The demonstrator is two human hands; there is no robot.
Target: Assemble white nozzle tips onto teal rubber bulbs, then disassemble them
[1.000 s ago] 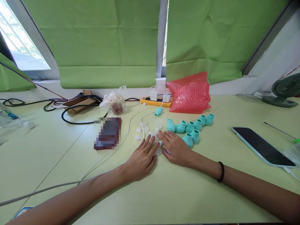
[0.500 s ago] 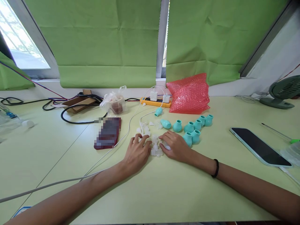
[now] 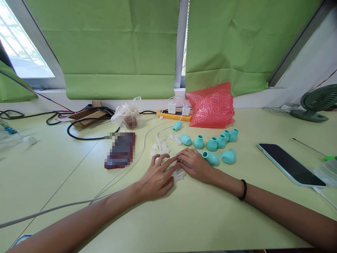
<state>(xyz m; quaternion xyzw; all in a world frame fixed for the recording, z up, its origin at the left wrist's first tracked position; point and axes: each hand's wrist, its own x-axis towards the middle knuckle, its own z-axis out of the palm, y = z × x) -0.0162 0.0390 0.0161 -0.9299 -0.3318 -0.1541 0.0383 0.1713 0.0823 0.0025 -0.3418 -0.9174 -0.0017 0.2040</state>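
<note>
My left hand [image 3: 158, 176] is low over the table with its fingers spread. Its outstretched index finger meets the fingertips of my right hand [image 3: 193, 163]. The right hand's fingers are curled together, and whatever lies under them is hidden. Small translucent plastic pieces [image 3: 179, 174] show below the meeting fingers. More pale pieces [image 3: 162, 144] are scattered behind my left hand. Beside my right hand, a teal bulb-shaped piece [image 3: 211, 158] lies on its side, with another teal piece [image 3: 229, 156] tipped over to its right. Several more teal pieces [image 3: 212, 143] stand behind them.
A white cable [image 3: 143, 147] runs across the table and over my left forearm. A dark red phone-like slab [image 3: 120, 151] lies left; a phone [image 3: 291, 164] lies right. Behind are an orange power strip [image 3: 164, 115], a red bubble-wrap bag [image 3: 212, 109] and a bagged roll [image 3: 130, 119].
Both hands have come together over the clear pieces, hiding most of them. The two front teal pieces, upright before, now lie tipped and apart, one shifted right.
</note>
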